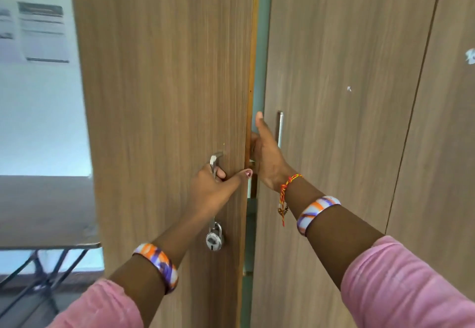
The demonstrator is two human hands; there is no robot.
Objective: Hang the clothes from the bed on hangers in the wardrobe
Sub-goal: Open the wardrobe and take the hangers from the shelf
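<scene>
Two hands work a wardrobe's doors apart.
The left hand (213, 188) curls around the handle (215, 161) of the left door (164, 96), a padlock (214, 237) hanging just below; the right hand (266, 155) hooks its fingers behind the edge of the right door (347, 70), thumb raised. No clothes in view.
</scene>
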